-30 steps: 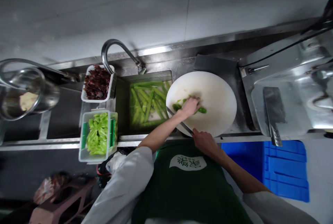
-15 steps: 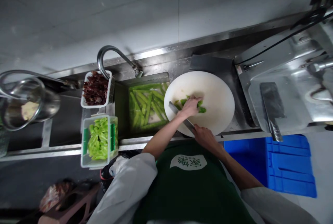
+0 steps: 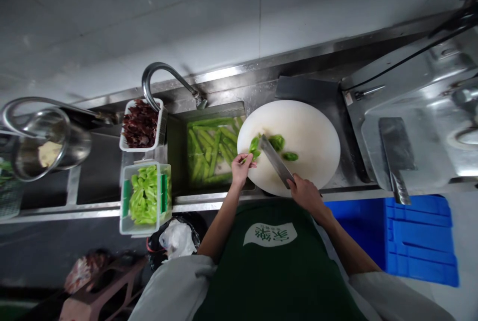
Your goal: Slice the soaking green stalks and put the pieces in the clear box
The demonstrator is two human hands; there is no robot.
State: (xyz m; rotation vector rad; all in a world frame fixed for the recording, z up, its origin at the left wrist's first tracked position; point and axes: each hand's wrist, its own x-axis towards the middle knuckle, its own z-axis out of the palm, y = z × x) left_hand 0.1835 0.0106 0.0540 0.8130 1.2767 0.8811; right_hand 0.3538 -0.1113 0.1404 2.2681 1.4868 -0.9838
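Observation:
A round white cutting board (image 3: 313, 137) lies before me. At its left edge my left hand (image 3: 242, 165) pinches a green pepper piece (image 3: 254, 146). My right hand (image 3: 304, 192) is closed round the handle of a cleaver (image 3: 277, 161), whose blade slants up and left over the board, its tip beside that piece. More green pieces (image 3: 276, 142) lie behind the blade, and another green piece (image 3: 290, 156) rests to its right.
Left of the board, a sink basin (image 3: 177, 161) holds long green vegetables (image 3: 213, 152) in water. Further left are a tub of light green slices (image 3: 144, 201), a basket of dark red pieces (image 3: 140, 124) and a faucet (image 3: 170, 69). A second cleaver (image 3: 394, 152) lies at right.
My left hand has moved left and toward me, off the pile, and now pinches a green piece. The cleaver has shifted right, with its blade now among the pieces.

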